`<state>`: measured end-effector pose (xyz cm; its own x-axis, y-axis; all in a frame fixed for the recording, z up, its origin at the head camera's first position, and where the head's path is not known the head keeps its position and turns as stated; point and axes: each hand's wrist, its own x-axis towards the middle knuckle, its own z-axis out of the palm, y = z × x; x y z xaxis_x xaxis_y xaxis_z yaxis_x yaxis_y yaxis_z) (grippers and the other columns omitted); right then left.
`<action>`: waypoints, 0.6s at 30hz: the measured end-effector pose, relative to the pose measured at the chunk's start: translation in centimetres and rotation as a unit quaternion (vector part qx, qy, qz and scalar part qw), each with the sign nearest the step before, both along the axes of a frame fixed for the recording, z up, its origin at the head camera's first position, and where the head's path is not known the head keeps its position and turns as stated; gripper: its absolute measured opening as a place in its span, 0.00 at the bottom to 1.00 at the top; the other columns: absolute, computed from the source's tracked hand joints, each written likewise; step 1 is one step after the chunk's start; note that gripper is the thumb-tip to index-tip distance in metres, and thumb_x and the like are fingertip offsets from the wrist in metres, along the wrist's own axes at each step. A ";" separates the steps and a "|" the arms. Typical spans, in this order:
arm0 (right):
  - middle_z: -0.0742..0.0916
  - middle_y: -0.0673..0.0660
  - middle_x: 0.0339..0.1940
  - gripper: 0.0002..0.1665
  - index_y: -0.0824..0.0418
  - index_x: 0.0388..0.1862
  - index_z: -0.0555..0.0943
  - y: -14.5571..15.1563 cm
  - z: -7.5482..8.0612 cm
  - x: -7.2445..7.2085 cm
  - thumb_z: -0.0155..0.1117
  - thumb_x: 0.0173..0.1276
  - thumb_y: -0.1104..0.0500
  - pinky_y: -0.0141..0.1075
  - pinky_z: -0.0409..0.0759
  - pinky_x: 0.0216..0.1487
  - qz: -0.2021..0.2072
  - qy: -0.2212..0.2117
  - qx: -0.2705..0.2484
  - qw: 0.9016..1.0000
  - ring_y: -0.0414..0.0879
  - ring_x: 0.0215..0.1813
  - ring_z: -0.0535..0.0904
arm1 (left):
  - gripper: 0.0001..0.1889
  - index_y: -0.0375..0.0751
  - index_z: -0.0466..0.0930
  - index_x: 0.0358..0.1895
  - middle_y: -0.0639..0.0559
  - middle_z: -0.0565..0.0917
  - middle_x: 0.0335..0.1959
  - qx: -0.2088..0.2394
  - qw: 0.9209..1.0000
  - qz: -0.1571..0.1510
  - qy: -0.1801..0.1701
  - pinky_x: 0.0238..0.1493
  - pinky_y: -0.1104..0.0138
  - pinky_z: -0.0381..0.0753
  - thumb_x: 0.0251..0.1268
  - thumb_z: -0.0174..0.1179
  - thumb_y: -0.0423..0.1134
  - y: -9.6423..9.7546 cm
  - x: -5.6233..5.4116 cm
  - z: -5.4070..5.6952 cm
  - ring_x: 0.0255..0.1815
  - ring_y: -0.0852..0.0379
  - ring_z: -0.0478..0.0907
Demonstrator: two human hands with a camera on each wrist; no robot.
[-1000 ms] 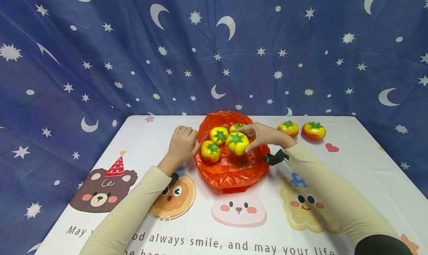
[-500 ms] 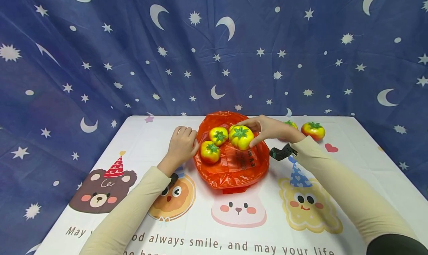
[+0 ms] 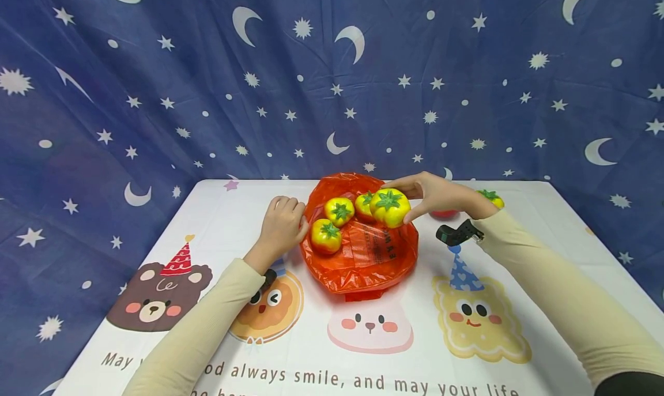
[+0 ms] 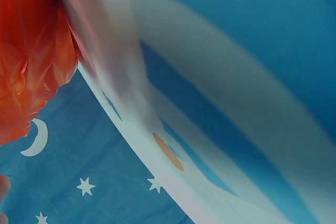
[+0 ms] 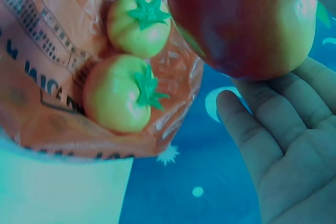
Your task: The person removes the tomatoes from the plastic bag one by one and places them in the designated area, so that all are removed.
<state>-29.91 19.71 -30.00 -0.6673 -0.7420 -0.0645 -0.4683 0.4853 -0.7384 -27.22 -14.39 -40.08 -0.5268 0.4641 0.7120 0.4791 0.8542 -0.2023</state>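
Observation:
Just above the right part of an open red plastic bag [image 3: 358, 263], my right hand [image 3: 441, 195] grips a yellow-and-red tomato [image 3: 390, 207] with a green star-shaped top. The right wrist view shows that tomato [image 5: 241, 24] lifted apart from the others, fingers spread below it. Inside the bag sit three similar tomatoes: one at the front left [image 3: 325, 236], one behind it [image 3: 339, 211], and one partly hidden [image 3: 364, 206] by the held tomato. At the bag's left rim, my left hand [image 3: 282, 226] has curled fingers and holds the edge.
Behind my right hand and wrist, two more tomatoes stand on the table [image 3: 249, 208], one mostly hidden [image 3: 444, 214] and the other partly covered [image 3: 491, 198]. A printed white cloth covers the table. A dark blue curtain [image 3: 332, 96] with moons and stars hangs at the back.
My right hand has carried the tomato right and slightly back across the bag, uncovering more of the tomato behind it. The left hand and bag have stayed in place.

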 end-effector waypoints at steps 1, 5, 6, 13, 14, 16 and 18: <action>0.71 0.67 0.67 0.47 0.69 0.68 0.64 0.2 0.1 0.1 0.73 0.51 0.57 0.52 0.66 0.66 -0.005 0.001 0.005 1.000 0.62 0.68 0.68 | 0.05 0.36 0.75 0.28 0.44 0.76 0.24 0.000 1.000 0.000 0.002 0.51 0.54 0.74 0.51 0.55 0.35 0.0 0.0 0.0 0.34 0.45 0.75; 0.73 0.64 0.66 0.48 0.65 0.68 0.64 1.2 0.4 0.4 0.74 0.50 0.55 0.52 0.69 0.64 -0.026 0.002 0.023 0.999 0.61 0.68 0.69 | 0.05 0.36 0.75 0.28 0.44 0.77 0.24 -0.003 1.000 0.000 0.004 0.51 0.54 0.74 0.51 0.55 0.35 0.0 0.0 0.1 0.34 0.45 0.75; 0.75 0.63 0.66 0.48 0.64 0.68 0.65 1.5 0.5 0.5 0.74 0.50 0.54 0.52 0.70 0.64 -0.033 0.003 0.028 0.999 0.60 0.67 0.70 | 0.05 0.36 0.75 0.28 0.44 0.77 0.24 -0.002 1.000 -0.001 0.004 0.51 0.54 0.74 0.51 0.56 0.35 0.0 0.1 0.1 0.34 0.45 0.75; 0.80 0.60 0.60 0.45 0.59 0.68 0.67 3.5 0.9 0.8 0.74 0.51 0.54 0.44 0.77 0.58 -0.073 -0.006 0.032 0.997 0.57 0.64 0.74 | 0.05 0.36 0.74 0.26 0.44 0.77 0.24 0.008 1.000 -0.012 0.013 0.51 0.54 0.74 0.51 0.55 0.35 -0.1 0.0 0.0 0.33 0.45 0.75; 0.81 0.59 0.59 0.45 0.58 0.68 0.67 3.8 0.9 0.9 0.74 0.51 0.54 0.42 0.78 0.58 -0.078 -0.005 0.032 0.996 0.56 0.64 0.74 | 0.05 0.36 0.73 0.26 0.44 0.76 0.24 0.009 1.000 -0.014 0.015 0.51 0.54 0.74 0.51 0.55 0.35 -0.1 0.0 0.1 0.33 0.45 0.75; 0.81 0.58 0.58 0.44 0.58 0.68 0.67 4.2 1.0 0.9 0.73 0.51 0.55 0.37 0.79 0.56 -0.088 -0.007 0.029 0.996 0.55 0.62 0.76 | 0.05 0.36 0.73 0.26 0.44 0.76 0.23 0.011 1.000 -0.019 0.020 0.51 0.54 0.74 0.50 0.54 0.35 -0.1 0.0 0.1 0.33 0.45 0.75; 0.82 0.58 0.57 0.43 0.57 0.67 0.68 4.7 1.2 1.0 0.73 0.52 0.55 0.33 0.79 0.53 -0.096 -0.008 0.026 0.995 0.54 0.61 0.77 | 0.05 0.36 0.73 0.25 0.44 0.76 0.23 0.013 0.999 -0.023 0.026 0.50 0.54 0.74 0.50 0.54 0.35 -0.1 -0.1 0.1 0.32 0.45 0.75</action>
<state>-28.92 24.38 -28.80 -0.7947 -0.5969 -0.1100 -0.3527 0.6017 -0.7166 -27.28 -14.49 -39.97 -0.4664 0.4689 0.7500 0.5077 0.8363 -0.2071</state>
